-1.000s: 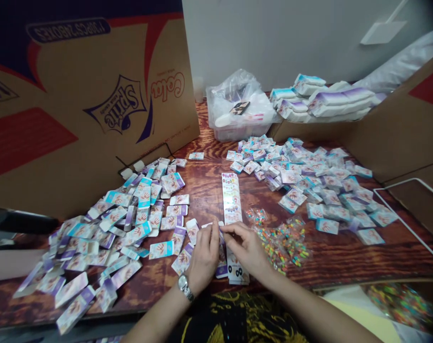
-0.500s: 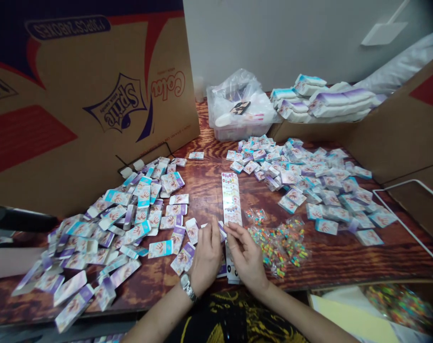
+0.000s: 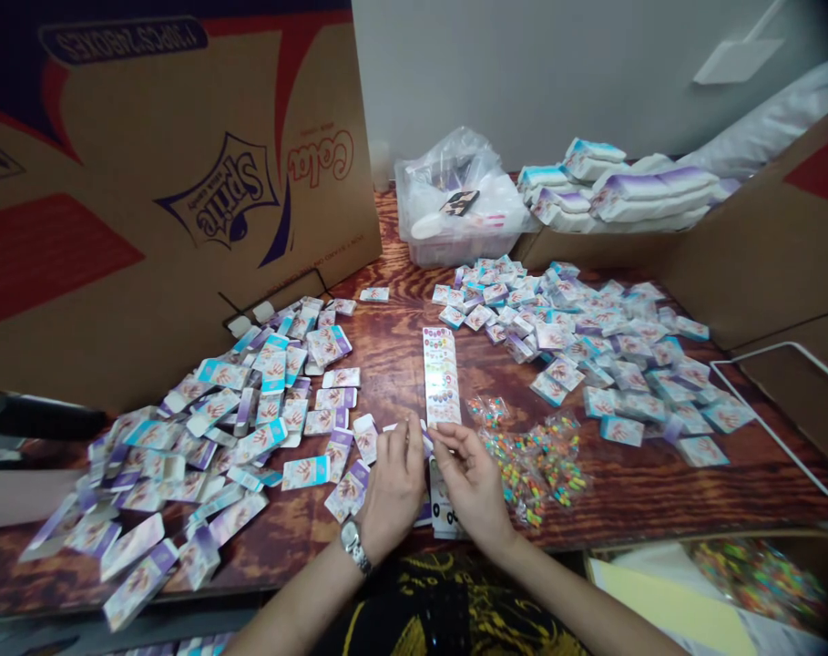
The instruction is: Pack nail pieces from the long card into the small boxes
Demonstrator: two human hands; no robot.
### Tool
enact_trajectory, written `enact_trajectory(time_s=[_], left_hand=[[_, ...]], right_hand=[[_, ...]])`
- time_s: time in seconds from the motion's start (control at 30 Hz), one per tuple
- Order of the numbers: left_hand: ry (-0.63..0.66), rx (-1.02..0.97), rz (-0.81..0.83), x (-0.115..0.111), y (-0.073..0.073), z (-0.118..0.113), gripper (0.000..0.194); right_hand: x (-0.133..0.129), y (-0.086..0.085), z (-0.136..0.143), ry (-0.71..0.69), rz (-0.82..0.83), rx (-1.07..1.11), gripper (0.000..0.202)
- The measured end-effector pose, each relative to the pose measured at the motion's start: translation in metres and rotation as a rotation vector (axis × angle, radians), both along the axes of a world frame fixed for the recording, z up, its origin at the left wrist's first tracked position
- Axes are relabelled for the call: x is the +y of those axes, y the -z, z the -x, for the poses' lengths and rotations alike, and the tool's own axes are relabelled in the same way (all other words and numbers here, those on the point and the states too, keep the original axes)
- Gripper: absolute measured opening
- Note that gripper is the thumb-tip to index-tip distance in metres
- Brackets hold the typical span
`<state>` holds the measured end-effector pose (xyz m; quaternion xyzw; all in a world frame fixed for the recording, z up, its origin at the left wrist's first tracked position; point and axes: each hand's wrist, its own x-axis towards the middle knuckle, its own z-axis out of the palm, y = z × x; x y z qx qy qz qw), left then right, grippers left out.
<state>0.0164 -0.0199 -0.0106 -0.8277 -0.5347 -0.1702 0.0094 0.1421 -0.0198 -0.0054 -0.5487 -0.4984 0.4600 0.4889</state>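
Observation:
My left hand (image 3: 398, 478), with a watch on the wrist, and my right hand (image 3: 472, 483) meet above the table's near edge. Their fingers close round a small purple and white box (image 3: 426, 439), mostly hidden by the fingers. Beyond them lies a strip of printed sticker sheets (image 3: 442, 374); more printed sheets (image 3: 444, 510) show between my wrists. Clear packets of colourful candy (image 3: 540, 465) lie beside my right hand. Several flat-looking small boxes (image 3: 306, 473) lie left of my left hand, at the edge of a large heap.
A big cardboard carton (image 3: 201, 200) stands at the left. Filled-looking small boxes (image 3: 591, 346) are heaped at the right. Behind are a plastic tub (image 3: 447, 251) and white packs (image 3: 652, 196). A white wire frame (image 3: 782, 428) lies at the right. Another person's forearm (image 3: 24, 499) reaches in from the left.
Both hands stay close together on the small box, with only slight finger movement. The whole view has shifted a little.

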Motion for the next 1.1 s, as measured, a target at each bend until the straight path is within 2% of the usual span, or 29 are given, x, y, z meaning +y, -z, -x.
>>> enact_trajectory(time_s=[0.23, 0.4, 0.57, 0.8, 0.9, 1.0, 1.07, 1.1], left_hand=[[0.011, 0.086, -0.001, 0.001, 0.002, 0.000, 0.057], [0.003, 0.063, 0.045, 0.001, 0.002, -0.003, 0.061], [-0.014, -0.069, 0.082, 0.000, 0.003, -0.005, 0.068], [-0.004, -0.340, 0.142, 0.004, -0.001, -0.007, 0.070], [0.017, -0.367, 0.178, 0.005, -0.006, -0.010, 0.070], [0.074, -0.402, 0.234, 0.006, -0.012, -0.007, 0.071], [0.058, -0.399, 0.232, 0.007, -0.012, 0.003, 0.073], [0.026, -0.380, 0.213, 0.008, -0.010, 0.010, 0.071]], right_hand=[[-0.002, 0.002, 0.001, 0.007, -0.005, -0.087, 0.016], [-0.008, 0.004, 0.000, -0.002, -0.060, -0.191, 0.017], [-0.010, 0.002, -0.002, -0.078, -0.083, -0.128, 0.024], [-0.010, -0.003, 0.000, -0.164, -0.301, -0.337, 0.036], [-0.001, -0.003, -0.001, -0.174, -0.216, -0.230, 0.035], [0.020, -0.001, -0.015, -0.127, -0.090, -0.040, 0.027], [0.040, 0.003, -0.034, 0.003, -0.037, 0.101, 0.027], [0.050, 0.005, -0.046, 0.152, -0.041, 0.179, 0.029]])
